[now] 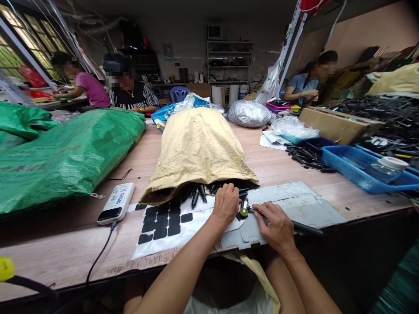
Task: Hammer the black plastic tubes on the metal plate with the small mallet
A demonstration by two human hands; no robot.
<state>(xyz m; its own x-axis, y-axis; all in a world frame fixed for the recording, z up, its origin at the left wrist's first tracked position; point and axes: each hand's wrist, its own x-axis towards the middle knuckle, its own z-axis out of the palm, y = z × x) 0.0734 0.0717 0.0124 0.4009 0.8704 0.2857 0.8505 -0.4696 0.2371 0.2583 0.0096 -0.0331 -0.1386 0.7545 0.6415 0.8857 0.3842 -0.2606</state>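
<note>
My right hand (276, 226) is closed around a small hammer (244, 206) with a metal and yellowish head and a long black handle. The hammer's head rests low over a grey board (294, 200), close beside my left hand. My left hand (225, 203) is closed at the mouth of a tan woven sack (203, 148); its fingertips hide whatever they hold. Black pen-like parts (195, 196) spill out of the sack's opening to the left of that hand. Under my left wrist lies a white sheet with black squares (163, 221).
A white power bank (117, 203) with a cable lies left of the sack, beside a green sack (85, 148). To the right are a blue tray (363, 168) with a jar and piles of black parts (307, 157). Another open sack (242, 283) is at my knees. Several people sit farther back.
</note>
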